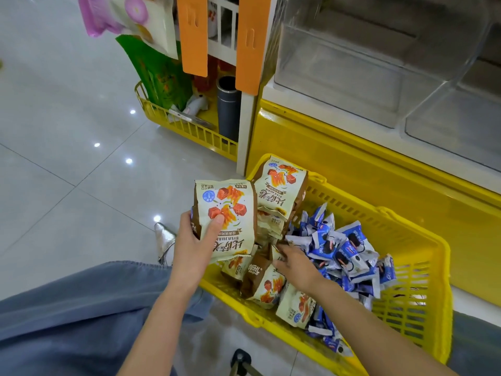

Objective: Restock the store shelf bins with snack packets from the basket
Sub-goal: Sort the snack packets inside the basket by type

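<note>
A yellow plastic basket (423, 270) sits on the floor in front of the shelf. It holds several cream-and-brown snack packets (267, 286) on its left side and several small blue-and-white packets (349, 248) on its right. My left hand (193, 249) grips a stack of cream-and-brown packets (226, 218) above the basket's left rim, thumb across the front one. My right hand (296, 263) reaches down into the basket among the cream packets; its fingertips are hidden between them. Clear plastic shelf bins (360, 69) stand above the basket.
The shelf has a yellow base panel (339, 158) right behind the basket. To the left stands a yellow wire rack (187, 128) with a grey cylinder, orange tags (193, 36) and hanging bags. Grey tiled floor (67, 137) spreads left. My denim-clad knee (81, 308) is at lower left.
</note>
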Motion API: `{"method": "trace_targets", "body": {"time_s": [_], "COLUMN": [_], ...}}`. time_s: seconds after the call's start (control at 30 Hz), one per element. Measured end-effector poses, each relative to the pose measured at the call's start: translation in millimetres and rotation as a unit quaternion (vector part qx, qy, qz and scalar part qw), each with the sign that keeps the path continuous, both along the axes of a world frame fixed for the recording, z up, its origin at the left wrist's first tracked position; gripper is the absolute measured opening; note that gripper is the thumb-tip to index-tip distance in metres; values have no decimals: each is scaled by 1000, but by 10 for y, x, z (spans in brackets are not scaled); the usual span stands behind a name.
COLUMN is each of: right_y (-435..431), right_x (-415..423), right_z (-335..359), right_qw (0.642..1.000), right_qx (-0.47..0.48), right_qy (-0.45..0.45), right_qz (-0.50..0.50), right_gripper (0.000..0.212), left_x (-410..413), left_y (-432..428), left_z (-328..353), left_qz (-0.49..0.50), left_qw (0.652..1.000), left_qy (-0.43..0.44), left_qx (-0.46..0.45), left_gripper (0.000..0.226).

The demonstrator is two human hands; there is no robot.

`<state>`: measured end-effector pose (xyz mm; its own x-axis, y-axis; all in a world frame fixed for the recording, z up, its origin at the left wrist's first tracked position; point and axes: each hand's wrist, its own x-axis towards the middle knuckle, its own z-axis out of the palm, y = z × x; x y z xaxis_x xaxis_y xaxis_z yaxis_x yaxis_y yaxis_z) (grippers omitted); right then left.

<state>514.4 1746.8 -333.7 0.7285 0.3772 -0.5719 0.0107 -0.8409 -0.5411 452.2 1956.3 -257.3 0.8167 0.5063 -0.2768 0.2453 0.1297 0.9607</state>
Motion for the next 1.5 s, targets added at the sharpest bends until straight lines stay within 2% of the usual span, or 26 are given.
{"method": "trace_targets", "body": {"time_s": [0.07, 0.1, 0.23, 0.37, 0.43, 0.5, 0.53, 0.6, 0.63, 0.7, 0.77, 0.83, 0.9, 0.97, 1.0, 1.07, 1.13, 1.3, 1.37, 1.43, 1.5], "right_y": [-25, -40, 14, 321, 520, 682, 729, 727, 691, 598, 520, 493, 495, 520, 530, 538, 530, 538, 560, 563, 501], "right_x": [31, 42, 12, -43, -48, -31, -7, 29, 21, -32, -105, -164, -197, -230, -236, -220, -197, -121, -111, -148, -172], "right_z": [3, 22, 197, 496, 592, 590, 549, 461, 424, 339, 245, 176, 153, 159, 161, 175, 170, 187, 195, 294, 425], "right_qw": [993, 988, 983, 959, 949, 957, 969, 991, 990, 970, 950, 929, 906, 903, 917, 945, 957, 956, 970, 985, 986], "right_qx": [-86, -100, -52, -5, 22, 40, 47, 65, 82, 114, 124, 125, 140, 163, 161, 146, 122, 42, 23, 19, 58], "right_qy": [-57, -78, -138, -278, -313, -286, -241, -99, -36, 20, 20, 35, 99, 151, 131, 42, 5, 152, 118, 52, 62], "right_qz": [63, 86, 105, 61, 29, 11, -1, -56, -108, -216, -287, -346, -387, -369, -340, -288, -264, -248, -211, -161, -145], "right_gripper": [50, 45, 23, 25, 27, 25, 24, 37, 48, 64, 70, 70, 54, 24, 19, 26, 38, 45, 55, 52, 63], "left_x": [-3, -1, 18, 53, 69, 78, 79, 68, 62, 51, 49, 51, 56, 56, 56, 56, 57, 68, 59, 39, 21], "left_y": [47, 65, 123, 140, 144, 150, 153, 162, 167, 171, 170, 162, 150, 144, 143, 145, 142, 96, 112, 130, 145], "left_z": [5, 10, 1, 37, 71, 102, 108, 114, 115, 106, 89, 78, 69, 61, 59, 56, 53, 63, 71, 86, 105], "left_qz": [11, 17, 38, 56, 58, 59, 60, 62, 62, 62, 65, 64, 61, 55, 53, 54, 54, 40, 24, -5, -55], "left_qw": [1000, 1000, 999, 998, 998, 998, 998, 997, 997, 997, 997, 997, 998, 998, 998, 998, 998, 999, 999, 1000, 998], "left_qy": [-1, -3, -8, -16, -20, -24, -26, -27, -28, -26, -22, -22, -22, -18, -17, -17, -21, -22, -16, -9, 6], "left_qx": [-2, -4, -21, -28, -26, -24, -26, -30, -30, -27, -26, -24, -18, -15, -14, -13, -12, -16, -20, -19, 8], "left_gripper": [19, 19, 19, 20, 21, 22, 22, 23, 26, 33, 35, 33, 27, 26, 27, 30, 30, 24, 22, 21, 21]}}
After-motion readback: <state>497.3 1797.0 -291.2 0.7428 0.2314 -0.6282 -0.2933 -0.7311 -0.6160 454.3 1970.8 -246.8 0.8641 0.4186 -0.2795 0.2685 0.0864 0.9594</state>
